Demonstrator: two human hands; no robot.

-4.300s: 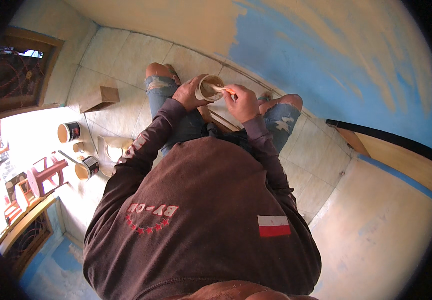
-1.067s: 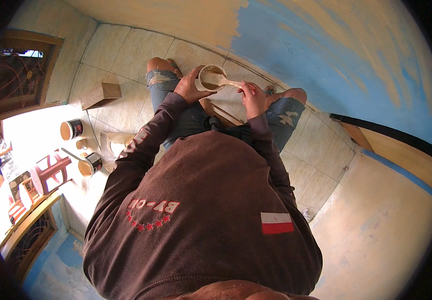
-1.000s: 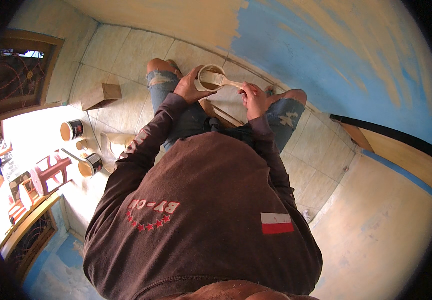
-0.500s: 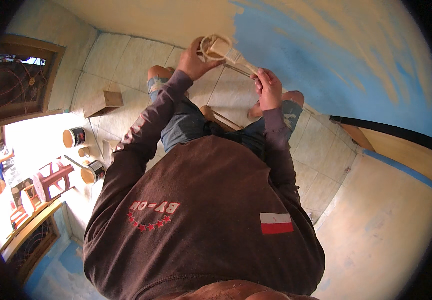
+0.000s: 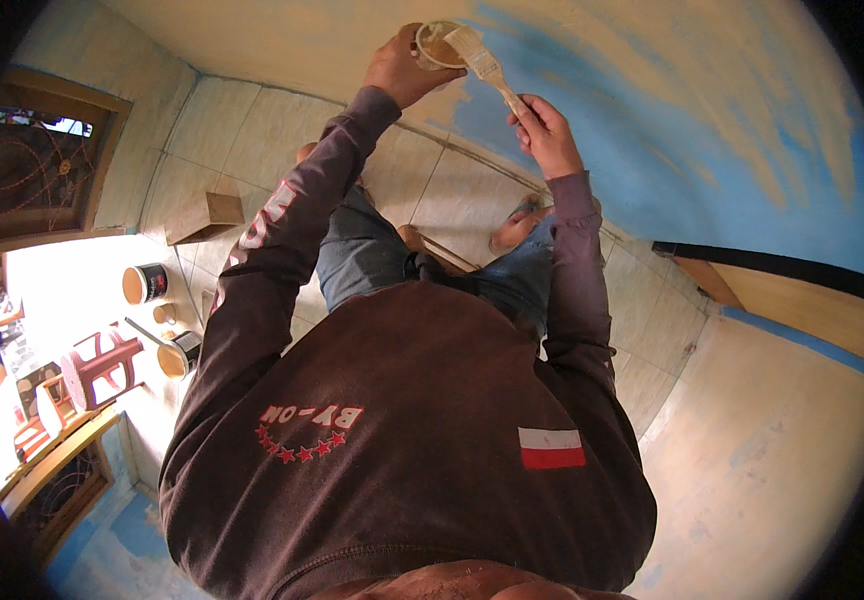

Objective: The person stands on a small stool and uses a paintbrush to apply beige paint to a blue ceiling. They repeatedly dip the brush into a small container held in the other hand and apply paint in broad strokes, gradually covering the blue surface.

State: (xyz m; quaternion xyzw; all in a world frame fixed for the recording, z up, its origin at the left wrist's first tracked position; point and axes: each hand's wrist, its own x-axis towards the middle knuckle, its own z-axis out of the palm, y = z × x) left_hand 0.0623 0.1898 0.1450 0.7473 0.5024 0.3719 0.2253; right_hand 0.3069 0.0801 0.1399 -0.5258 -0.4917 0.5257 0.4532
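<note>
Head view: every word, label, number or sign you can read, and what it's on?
I don't copy printed words, so by place:
Shirt: white lettering, upside down, by an arc of red stars.
Left sleeve: pale lettering, partly turned away.
White-and-red patch: no readable text.
Upper bucket: label too small to read.
Lower bucket: too small to read.
Brush: faint marks, unreadable.
</note>
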